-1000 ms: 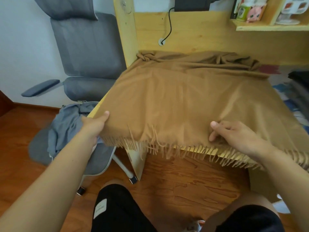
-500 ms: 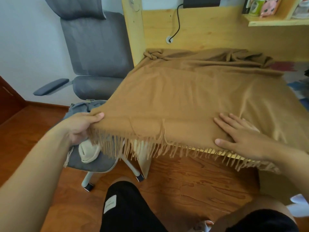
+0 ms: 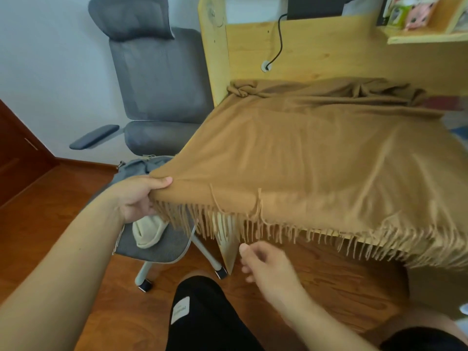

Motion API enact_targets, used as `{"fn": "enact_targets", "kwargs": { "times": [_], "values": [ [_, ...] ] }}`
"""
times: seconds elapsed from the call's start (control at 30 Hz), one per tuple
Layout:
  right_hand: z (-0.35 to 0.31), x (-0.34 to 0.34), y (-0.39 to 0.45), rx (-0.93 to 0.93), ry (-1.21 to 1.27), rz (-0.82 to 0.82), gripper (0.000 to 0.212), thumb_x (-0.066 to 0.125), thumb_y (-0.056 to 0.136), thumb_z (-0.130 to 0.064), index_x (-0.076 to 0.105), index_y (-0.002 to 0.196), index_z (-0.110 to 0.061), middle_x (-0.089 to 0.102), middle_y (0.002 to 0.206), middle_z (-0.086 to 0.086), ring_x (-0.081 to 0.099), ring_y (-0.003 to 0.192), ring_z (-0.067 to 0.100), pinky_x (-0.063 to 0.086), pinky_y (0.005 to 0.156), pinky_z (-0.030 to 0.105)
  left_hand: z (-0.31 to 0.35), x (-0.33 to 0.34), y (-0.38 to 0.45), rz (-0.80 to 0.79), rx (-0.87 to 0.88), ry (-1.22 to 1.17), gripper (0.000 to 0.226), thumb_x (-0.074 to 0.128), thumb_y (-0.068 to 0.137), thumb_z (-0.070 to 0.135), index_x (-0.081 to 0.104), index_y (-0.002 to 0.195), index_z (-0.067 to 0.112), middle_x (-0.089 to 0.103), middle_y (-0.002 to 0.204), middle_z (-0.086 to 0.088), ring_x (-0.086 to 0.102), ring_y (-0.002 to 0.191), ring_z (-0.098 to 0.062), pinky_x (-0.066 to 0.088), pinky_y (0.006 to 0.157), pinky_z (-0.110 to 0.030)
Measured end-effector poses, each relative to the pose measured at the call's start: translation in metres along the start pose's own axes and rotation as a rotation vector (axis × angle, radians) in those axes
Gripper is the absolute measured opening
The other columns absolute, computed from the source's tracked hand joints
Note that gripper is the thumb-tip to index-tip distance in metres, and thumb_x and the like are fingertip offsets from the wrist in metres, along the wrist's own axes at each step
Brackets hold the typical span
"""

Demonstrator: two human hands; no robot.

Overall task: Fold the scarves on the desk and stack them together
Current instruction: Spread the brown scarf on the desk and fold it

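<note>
A soft tan scarf (image 3: 316, 158) with a stringy fringe drapes a pale wooden desk (image 3: 329, 51). The left hand (image 3: 139, 196) pinches its corner; the right hand (image 3: 266, 267) hangs below, fingers loosely curled, holding nothing.

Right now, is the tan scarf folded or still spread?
Spread. The tan scarf lies in one layer over the desk, fringe hanging off the front edge; the left hand pinches its near corner.

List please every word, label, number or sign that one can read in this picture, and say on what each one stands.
None can be read.
White label on the black shorts: dark print, too blurred.
Green package and pink package on the shelf: markings too small and blurred.
</note>
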State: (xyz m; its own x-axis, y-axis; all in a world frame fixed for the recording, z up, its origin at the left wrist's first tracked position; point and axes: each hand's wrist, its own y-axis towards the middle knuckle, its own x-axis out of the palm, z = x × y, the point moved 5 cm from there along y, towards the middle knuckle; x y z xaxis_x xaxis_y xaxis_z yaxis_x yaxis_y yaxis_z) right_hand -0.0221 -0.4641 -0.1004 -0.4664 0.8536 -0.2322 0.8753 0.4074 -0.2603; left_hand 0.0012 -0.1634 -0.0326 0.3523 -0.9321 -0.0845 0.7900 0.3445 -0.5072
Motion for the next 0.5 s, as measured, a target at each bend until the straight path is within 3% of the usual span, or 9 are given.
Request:
{"fn": "enact_targets", "kwargs": {
  "times": [0.07, 0.1, 0.17, 0.3, 0.37, 0.5],
  "values": [
    [0.028, 0.02, 0.01, 0.262, 0.543, -0.064, 0.049, 0.064, 0.092, -0.053, 0.054, 0.132, -0.026, 0.062, 0.125, -0.011, 0.058, 0.12, 0.008, 0.044, 0.112, 0.037, 0.001, -0.001, -0.002, 0.002, -0.02, -0.01, 0.031, 0.063, 0.099, 0.023, 0.062, 0.13, 0.019, 0.075, 0.117, -0.007, 0.069, 0.109, -0.026, 0.055, 0.09, -0.043],
    [0.037, 0.021, 0.018, 0.28, 0.787, -0.044, 0.069, 0.067, 0.09, -0.051, 0.039, 0.15, -0.03, 0.054, 0.134, -0.016, 0.048, 0.134, 0.012, 0.033, 0.12, 0.039, 0.001, 0.0, -0.003, 0.005, -0.027, -0.007, 0.029, 0.063, 0.099, 0.024, 0.062, 0.128, 0.019, 0.076, 0.113, -0.006, 0.07, 0.104, -0.025, 0.056, 0.086, -0.042],
    [0.039, 0.017, 0.032, 0.24, 1.063, -0.013, 0.082, 0.069, 0.088, -0.046, 0.027, 0.157, -0.03, 0.057, 0.131, -0.017, 0.039, 0.138, 0.012, 0.021, 0.122, 0.038, -0.001, 0.001, -0.003, 0.014, -0.025, 0.012, 0.028, 0.063, 0.1, 0.023, 0.062, 0.127, 0.019, 0.077, 0.106, -0.005, 0.071, 0.096, -0.022, 0.056, 0.083, -0.04],
    [0.014, 0.019, 0.036, 0.131, 1.129, 0.012, 0.046, 0.061, 0.091, -0.045, 0.062, 0.13, -0.022, 0.071, 0.125, -0.007, 0.06, 0.123, 0.008, 0.037, 0.105, 0.029, -0.005, 0.001, -0.002, 0.022, -0.027, 0.051, 0.032, 0.062, 0.1, 0.023, 0.06, 0.132, 0.018, 0.076, 0.113, -0.006, 0.069, 0.104, -0.023, 0.052, 0.099, -0.043],
    [0.004, 0.016, 0.037, 0.109, 1.19, 0.091, 0.046, 0.062, 0.09, -0.044, 0.066, 0.126, -0.016, 0.072, 0.124, 0.0, 0.066, 0.117, 0.012, 0.044, 0.096, 0.027, -0.007, -0.002, -0.002, 0.02, -0.033, 0.052, 0.035, 0.062, 0.1, 0.024, 0.059, 0.135, 0.019, 0.073, 0.121, -0.007, 0.067, 0.108, -0.024, 0.05, 0.102, -0.043],
    [0.004, 0.015, 0.044, 0.187, 1.234, 0.227, 0.052, 0.072, 0.084, -0.042, 0.066, 0.125, -0.011, 0.075, 0.115, 0.005, 0.07, 0.111, 0.02, 0.047, 0.105, 0.036, -0.012, -0.007, -0.003, 0.02, -0.049, 0.044, 0.036, 0.064, 0.099, 0.029, 0.059, 0.134, 0.022, 0.073, 0.121, -0.006, 0.066, 0.108, -0.024, 0.051, 0.097, -0.041]
  ]
}}
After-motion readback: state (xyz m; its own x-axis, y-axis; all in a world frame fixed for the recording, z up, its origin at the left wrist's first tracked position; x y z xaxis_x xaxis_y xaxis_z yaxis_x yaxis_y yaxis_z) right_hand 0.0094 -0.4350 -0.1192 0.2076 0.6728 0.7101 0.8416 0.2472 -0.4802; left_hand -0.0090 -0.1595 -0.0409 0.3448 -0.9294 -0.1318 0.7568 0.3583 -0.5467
